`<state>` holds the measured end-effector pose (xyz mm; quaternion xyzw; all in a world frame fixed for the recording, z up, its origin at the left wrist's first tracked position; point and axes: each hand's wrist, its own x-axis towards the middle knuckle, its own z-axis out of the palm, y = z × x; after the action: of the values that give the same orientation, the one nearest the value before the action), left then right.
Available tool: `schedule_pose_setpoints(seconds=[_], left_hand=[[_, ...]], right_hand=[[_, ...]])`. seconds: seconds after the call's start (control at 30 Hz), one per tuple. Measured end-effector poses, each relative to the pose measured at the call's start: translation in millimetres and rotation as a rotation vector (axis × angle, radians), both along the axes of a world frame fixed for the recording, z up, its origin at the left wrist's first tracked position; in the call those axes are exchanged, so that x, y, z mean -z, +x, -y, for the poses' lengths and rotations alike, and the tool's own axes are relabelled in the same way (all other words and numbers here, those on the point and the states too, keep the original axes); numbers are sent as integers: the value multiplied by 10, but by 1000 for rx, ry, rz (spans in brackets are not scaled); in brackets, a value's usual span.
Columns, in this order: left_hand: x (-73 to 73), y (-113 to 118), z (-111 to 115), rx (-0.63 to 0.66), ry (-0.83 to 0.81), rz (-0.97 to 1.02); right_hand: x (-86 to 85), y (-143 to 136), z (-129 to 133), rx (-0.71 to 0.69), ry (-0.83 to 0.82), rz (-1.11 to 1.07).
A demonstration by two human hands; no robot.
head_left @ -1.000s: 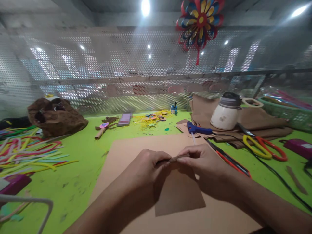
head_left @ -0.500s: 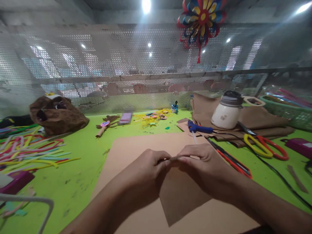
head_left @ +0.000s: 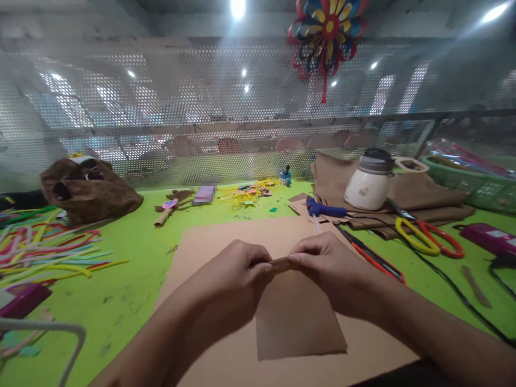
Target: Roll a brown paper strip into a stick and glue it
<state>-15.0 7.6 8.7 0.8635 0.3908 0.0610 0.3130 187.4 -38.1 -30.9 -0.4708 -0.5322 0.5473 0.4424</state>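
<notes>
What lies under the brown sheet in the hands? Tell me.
Under the brown sheet, pinched at its far edge by the left hand and right hand, a larger tan sheet shows past its near edge. Whatever the brown sheet covers directly beneath cannot be seen.

A perforated screen (head_left: 173,102) stands behind the green desk (head_left: 97,312); lamps (head_left: 237,8) glow from the grey ceiling (head_left: 185,13) at twelve and two o'clock.

Green table (head_left: 124,301), tan board (head_left: 213,236), brown bag (head_left: 97,196), coloured strips (head_left: 52,250)

Brown paper (head_left: 299,325) in both hands (head_left: 243,267) (head_left: 329,264) over tan sheet (head_left: 220,239)
</notes>
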Motion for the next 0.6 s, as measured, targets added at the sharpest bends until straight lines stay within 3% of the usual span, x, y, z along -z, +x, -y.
schedule_pose_setpoints(seconds=[0.23,0.47,0.6], left_hand=[[-26,-41,-47,67,-115,62],[-4,-45,-101,-20,-123,63],[5,-84,-142,7,-270,245]], right_hand=[[72,96,-93,-81,-116,-87],[53,190,-183,-157,-24,57],[-22,279,-224,-202,26,-6]])
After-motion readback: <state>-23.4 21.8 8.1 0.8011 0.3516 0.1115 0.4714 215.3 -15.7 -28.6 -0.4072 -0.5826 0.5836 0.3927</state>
